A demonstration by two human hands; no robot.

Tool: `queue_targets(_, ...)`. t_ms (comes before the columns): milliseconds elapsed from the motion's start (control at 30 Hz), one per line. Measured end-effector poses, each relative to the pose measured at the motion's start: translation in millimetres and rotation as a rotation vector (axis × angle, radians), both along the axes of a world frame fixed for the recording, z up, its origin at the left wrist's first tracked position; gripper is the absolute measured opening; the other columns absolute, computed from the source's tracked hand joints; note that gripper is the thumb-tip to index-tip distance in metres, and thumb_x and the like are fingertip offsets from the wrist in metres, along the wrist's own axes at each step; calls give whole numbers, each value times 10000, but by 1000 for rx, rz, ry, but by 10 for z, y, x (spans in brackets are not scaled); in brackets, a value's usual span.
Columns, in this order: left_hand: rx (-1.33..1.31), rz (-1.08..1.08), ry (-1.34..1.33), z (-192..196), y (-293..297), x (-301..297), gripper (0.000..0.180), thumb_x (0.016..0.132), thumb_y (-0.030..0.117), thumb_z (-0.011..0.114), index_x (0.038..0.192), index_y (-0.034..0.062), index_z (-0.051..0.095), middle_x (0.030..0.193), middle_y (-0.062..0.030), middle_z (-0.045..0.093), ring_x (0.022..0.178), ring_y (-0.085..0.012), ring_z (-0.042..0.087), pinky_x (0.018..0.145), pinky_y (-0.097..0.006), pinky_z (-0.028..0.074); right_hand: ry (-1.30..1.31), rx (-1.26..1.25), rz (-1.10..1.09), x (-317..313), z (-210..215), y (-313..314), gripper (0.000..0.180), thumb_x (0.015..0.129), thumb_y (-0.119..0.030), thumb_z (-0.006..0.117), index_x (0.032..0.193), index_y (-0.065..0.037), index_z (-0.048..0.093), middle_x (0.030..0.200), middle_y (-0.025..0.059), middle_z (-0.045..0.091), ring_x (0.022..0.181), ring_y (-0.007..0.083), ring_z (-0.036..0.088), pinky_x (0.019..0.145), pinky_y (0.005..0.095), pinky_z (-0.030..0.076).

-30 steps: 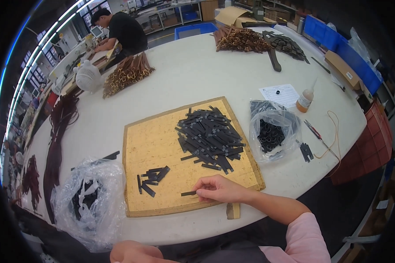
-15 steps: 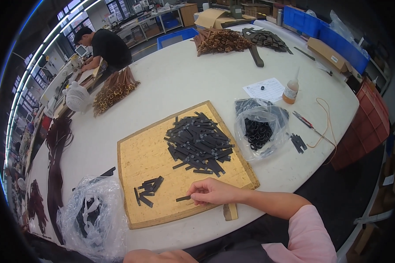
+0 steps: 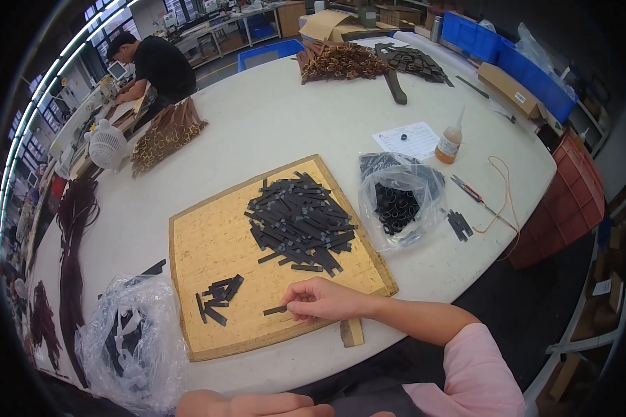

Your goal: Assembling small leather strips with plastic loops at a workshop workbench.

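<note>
My right hand [image 3: 320, 300] is over the near part of a yellow board [image 3: 236, 330], pinching a short black strip [image 3: 274, 311] by one end. The strip points left, at or just above the board's surface. Beyond it lies a large heap of similar black strips [image 3: 299, 219], many with a greyish end. A smaller group of strips [image 3: 220, 297] rests to the left of my hand. At the lower edge, my left hand [image 3: 257, 404] shows only in part, close to my body; its fingers are mostly cut off.
Right of the board stands a clear bag [image 3: 430, 222] of black rings; a crumpled bag [image 3: 135, 347] lies left. Farther right are a glue bottle [image 3: 448, 142], red-handled tool [image 3: 466, 187] and cord. Bundles of straps [image 3: 168, 135] cover the far side; a person [image 3: 161, 69] works beyond.
The whole view has shifted, so the scene sits farther left. More of my left hand shows at the lower edge. My right hand keeps its pinch on the strip.
</note>
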State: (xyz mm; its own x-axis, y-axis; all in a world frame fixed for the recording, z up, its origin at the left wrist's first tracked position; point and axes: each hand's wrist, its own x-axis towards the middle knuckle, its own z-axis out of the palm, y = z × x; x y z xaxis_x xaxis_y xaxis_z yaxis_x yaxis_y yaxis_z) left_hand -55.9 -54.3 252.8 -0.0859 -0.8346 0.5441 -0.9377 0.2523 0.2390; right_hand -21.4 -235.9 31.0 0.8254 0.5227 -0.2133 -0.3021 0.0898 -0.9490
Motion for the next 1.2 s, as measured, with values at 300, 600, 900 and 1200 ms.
queue_targets(300,-224,-40,312,-297,161,-69,333,784,47,780,1112,81,734,1078,-86,673,694,-113,558,595,-235,450,13,8,0,44,0,-32,204,1015,-172,593,1128,-4,616,910,37,646,850,93,631,738,254,560)
queue_targets(600,-411,890,1071,-1862,720,571,189,1013,65,516,1106,-24,653,921,-78,670,652,-54,518,589,-215,439,-55,32,-78,99,193,59,165,1000,-194,631,1002,-30,640,830,3,635,767,73,603,673,233,506)
queue_targets(900,-193,897,1045,-2117,741,472,158,951,74,651,820,-11,625,652,-28,621,589,-64,558,559,-224,429,-272,-307,-20,166,353,319,109,973,-133,628,932,-34,606,789,-42,574,693,23,491,615,201,405)
queue_targets(1200,-195,890,980,-2152,676,462,163,929,68,676,797,-12,626,647,-28,623,577,-63,561,550,-229,432,-126,-140,-40,118,133,206,136,998,-170,617,1021,-37,600,809,-25,606,732,38,559,638,209,446)
